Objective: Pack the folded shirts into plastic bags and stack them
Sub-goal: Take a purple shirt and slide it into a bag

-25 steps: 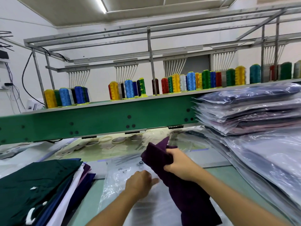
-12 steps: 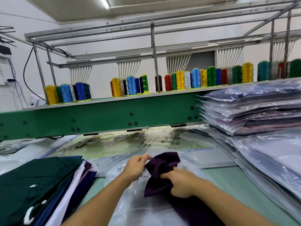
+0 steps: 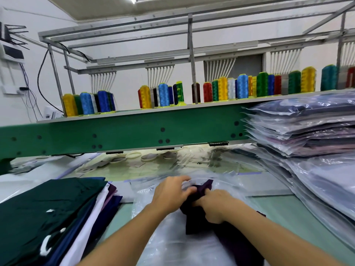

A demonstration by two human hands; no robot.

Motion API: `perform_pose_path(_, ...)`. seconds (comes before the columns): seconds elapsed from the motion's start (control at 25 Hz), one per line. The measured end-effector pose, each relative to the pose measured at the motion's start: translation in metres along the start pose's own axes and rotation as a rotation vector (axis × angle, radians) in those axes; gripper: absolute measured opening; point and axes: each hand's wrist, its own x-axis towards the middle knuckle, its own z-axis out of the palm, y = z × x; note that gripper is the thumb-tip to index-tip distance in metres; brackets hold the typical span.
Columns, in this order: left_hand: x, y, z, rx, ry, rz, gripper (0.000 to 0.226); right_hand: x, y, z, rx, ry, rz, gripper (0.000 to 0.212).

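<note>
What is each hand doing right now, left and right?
Left hand: at the plastic bag mouth, blurred; grip cannot be told.
Right hand: closed on the purple shirt.

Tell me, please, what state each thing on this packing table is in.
purple shirt, bunched in front, tip at the bag's mouth, not yet packed.
plastic bag, flat under the shirt.
right hand, grips the shirt.
left hand, at the bag's mouth, grip unclear.
bagged shirts, stacked at right.
loose shirts, piled unbagged at left.

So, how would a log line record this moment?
step: bagging purple shirt | left hand: at plastic bag mouth, grip blurred | right hand: grips shirt
</note>
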Motion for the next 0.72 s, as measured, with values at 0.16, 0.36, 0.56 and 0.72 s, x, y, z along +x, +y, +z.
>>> perform_pose_path(0.16, -0.002, -0.008, 0.003, 0.394, -0.150, -0.082, 0.054, 0.000, 0.009, 0.003, 0.011, -0.034, 0.036, 0.070)
perform_pose_path(0.36, 0.003, -0.007, 0.006, 0.362, -0.198, -0.094, 0.041, 0.003, 0.020, 0.014, 0.161, -0.063, 0.111, 0.074)
perform_pose_path(0.56, 0.007, 0.009, 0.004, 0.102, -0.070, 0.051, 0.035, 0.027, 0.018, -0.004, 0.450, 0.106, 0.132, 0.060)
perform_pose_path(0.72, 0.005, 0.002, 0.000, 0.071, -0.037, 0.024, 0.043, 0.020, 0.021, -0.002, 0.458, 0.178, 0.154, 0.057)
